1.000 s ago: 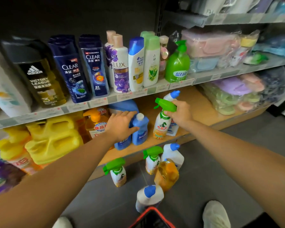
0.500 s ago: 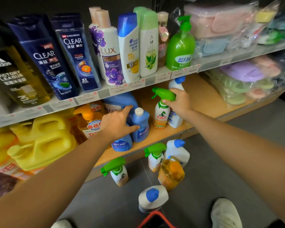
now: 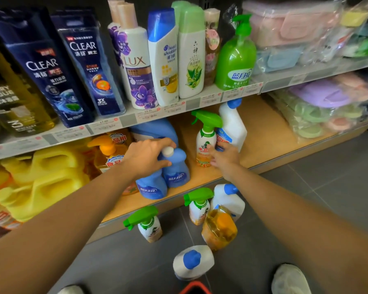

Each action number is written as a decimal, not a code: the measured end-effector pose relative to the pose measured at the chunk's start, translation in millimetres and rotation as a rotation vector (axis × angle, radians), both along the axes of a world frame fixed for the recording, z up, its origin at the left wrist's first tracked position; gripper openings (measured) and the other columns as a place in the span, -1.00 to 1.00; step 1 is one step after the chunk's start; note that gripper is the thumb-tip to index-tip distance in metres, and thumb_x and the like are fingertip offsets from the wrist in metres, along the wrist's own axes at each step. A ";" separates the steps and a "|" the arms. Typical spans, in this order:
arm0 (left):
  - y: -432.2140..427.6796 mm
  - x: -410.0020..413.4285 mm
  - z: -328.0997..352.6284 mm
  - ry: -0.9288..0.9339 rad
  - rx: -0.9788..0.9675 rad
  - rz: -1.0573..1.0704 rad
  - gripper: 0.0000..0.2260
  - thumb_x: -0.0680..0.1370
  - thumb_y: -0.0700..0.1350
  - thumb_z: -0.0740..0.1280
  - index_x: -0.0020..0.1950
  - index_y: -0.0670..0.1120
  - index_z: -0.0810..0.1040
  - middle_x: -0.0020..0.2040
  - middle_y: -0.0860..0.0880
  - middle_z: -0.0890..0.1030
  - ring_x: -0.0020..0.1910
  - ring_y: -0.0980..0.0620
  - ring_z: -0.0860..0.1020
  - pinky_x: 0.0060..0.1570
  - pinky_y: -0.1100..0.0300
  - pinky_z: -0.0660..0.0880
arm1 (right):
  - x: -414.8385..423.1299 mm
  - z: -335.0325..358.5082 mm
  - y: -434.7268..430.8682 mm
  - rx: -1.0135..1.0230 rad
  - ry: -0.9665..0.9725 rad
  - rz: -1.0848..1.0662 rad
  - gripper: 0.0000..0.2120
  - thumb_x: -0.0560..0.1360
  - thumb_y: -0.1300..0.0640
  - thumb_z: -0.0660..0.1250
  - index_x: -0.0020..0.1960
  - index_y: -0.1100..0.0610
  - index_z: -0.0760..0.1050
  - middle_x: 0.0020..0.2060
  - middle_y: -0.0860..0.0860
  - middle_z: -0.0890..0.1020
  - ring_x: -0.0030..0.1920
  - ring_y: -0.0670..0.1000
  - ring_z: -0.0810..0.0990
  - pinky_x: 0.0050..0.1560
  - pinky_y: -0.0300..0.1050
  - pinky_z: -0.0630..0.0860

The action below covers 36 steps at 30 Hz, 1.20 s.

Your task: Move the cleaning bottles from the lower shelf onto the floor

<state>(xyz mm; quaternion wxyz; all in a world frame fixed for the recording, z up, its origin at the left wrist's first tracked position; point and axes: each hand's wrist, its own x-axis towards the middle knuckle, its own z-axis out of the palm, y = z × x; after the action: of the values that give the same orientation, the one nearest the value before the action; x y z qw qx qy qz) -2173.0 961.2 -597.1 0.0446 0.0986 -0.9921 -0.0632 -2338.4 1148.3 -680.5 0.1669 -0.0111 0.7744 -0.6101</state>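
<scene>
Left hand is curled over the top of a blue detergent bottle on the lower shelf, fingers wrapped at the neck beside its white cap; grip looks closed on it, bottle upright and on the shelf. A second blue bottle stands touching it in front, a bigger blue jug behind. Right hand is at the base of the green-trigger spray bottle, fingers loosely spread against its lower body, not clearly closed round it; cannot tell if it actually has hold. A white bottle with blue cap stands just behind, touching the sprayer. On the floor below the shelf edge: two green-trigger sprayers, one white blue-capped bottle, an orange bottle, another white blue-capped bottle nearest the camera. Yellow jugs and an orange pump bottle remain at the shelf's left.
</scene>
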 end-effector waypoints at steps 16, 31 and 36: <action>1.2 42.2 -20.2 0.260 0.163 -0.161 -0.60 0.42 0.13 0.55 0.21 0.14 0.59 0.19 0.19 0.65 0.06 0.02 0.66 -0.13 -0.01 0.60 | -23.3 -30.8 -49.3 0.009 -0.048 0.131 -0.62 0.49 0.11 0.50 0.26 0.19 0.56 0.08 0.16 0.68 0.10 0.15 0.66 0.13 0.05 0.62; 8.7 67.2 -25.1 0.300 0.237 -0.134 -0.73 0.46 -0.05 0.57 0.14 -0.05 0.70 0.24 0.08 0.67 0.19 0.05 0.66 0.00 0.00 0.64 | -25.3 17.1 -105.7 0.209 0.636 0.713 -0.41 0.43 0.29 0.50 0.43 0.18 0.44 0.28 0.15 0.61 0.29 0.18 0.57 0.29 0.12 0.50; 9.7 66.2 -25.0 0.302 0.239 -0.103 -0.72 0.47 -0.04 0.56 0.16 -0.03 0.70 0.24 0.08 0.67 0.19 0.06 0.65 0.01 0.00 0.64 | -33.4 19.2 -102.5 0.623 0.856 0.572 -0.56 0.57 0.07 0.39 0.39 0.15 0.41 0.14 0.28 0.61 0.15 0.35 0.57 0.09 0.13 0.51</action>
<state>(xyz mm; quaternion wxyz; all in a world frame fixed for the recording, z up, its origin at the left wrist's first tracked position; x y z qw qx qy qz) -2106.8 971.0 -622.1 0.1777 0.0415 -0.9633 -0.1970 -2371.8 1045.8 -661.3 -0.0070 -0.4142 0.8814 -0.2269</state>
